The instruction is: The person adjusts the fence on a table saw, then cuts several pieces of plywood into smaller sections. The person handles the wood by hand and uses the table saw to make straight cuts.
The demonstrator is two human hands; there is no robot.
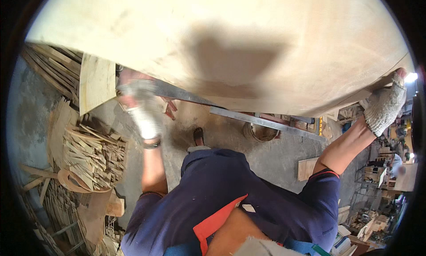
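Note:
A large pale plywood sheet (pixel 146 16) fills the upper part of the view, with a dark shadow on its face. At its right edge my right hand (pixel 385 106), in a whitish knit glove with bare fingertips, grips the rim. My left hand (pixel 141 103), gloved the same way, is close to the sheet's lower left edge beside a reddish-brown part. Motion smears its fingers, so whether it holds anything cannot be made out. Below the sheet runs a grey metal bar (pixel 266 122).
Heaps of scrap wood strips (pixel 91 156) lie on the left, near a small upright board (pixel 96 83). A round bucket (pixel 261 131) stands beneath the bar. A flat wood piece (pixel 307 168) lies on the concrete floor. Far right, another person (pixel 395 165) is among workbenches.

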